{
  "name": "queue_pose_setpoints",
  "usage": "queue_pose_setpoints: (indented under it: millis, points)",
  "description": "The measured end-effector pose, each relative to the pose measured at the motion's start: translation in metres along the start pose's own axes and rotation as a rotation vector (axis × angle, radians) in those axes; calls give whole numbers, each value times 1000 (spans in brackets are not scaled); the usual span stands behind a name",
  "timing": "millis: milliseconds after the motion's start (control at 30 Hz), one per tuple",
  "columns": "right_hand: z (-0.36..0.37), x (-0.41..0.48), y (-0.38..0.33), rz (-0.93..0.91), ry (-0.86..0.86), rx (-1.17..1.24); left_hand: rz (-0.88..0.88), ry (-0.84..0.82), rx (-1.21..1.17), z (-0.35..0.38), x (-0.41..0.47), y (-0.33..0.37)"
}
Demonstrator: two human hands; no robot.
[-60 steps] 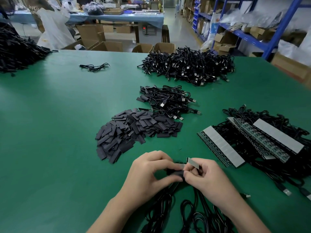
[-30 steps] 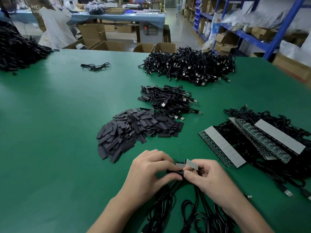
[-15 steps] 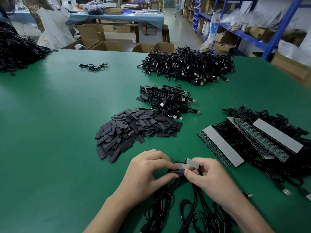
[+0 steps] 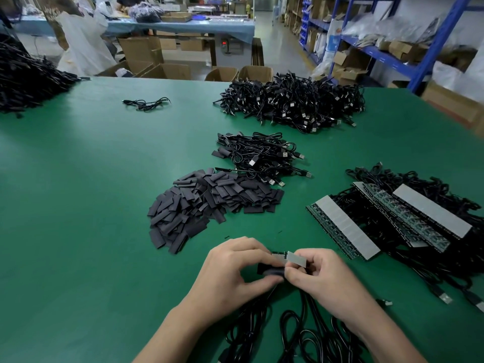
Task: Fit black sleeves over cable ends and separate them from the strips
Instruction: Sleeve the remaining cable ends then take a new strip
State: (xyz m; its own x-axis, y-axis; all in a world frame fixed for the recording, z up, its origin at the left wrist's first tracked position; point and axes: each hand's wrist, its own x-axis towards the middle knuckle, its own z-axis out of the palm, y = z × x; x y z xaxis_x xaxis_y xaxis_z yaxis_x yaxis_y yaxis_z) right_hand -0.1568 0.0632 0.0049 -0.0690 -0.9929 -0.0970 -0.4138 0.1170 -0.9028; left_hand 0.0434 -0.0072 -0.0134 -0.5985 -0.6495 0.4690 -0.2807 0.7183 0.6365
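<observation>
The left hand (image 4: 235, 273) pinched a black sleeve (image 4: 271, 270) between thumb and fingers. The right hand (image 4: 327, 284) gripped a short grey strip (image 4: 295, 260) just beside the sleeve. Cables (image 4: 301, 332) trailed beneath both hands on the green worktop (image 4: 78, 205). A pile of loose sleeves (image 4: 209, 205) lay beyond the left hand, and longer strips (image 4: 343, 226) lay beyond the right.

readable txt: none.
red display (image 4: 224, 43) under far table (image 4: 183, 27): digits lit, too small to read.
strips (image 4: 345, 224): no legible print.
shelf bag (image 4: 334, 41) blue label: blurred.
</observation>
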Motion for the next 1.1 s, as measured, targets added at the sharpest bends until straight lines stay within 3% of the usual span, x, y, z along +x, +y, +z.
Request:
queue_pose_setpoints:
  millis: [633,1100]
  points:
    - [-1,0,-1,4,64,-15,-17,16,29,0,0,-1]
    - [-2,-1,-2,4,-63,66,5,5,43,-3,1,2]
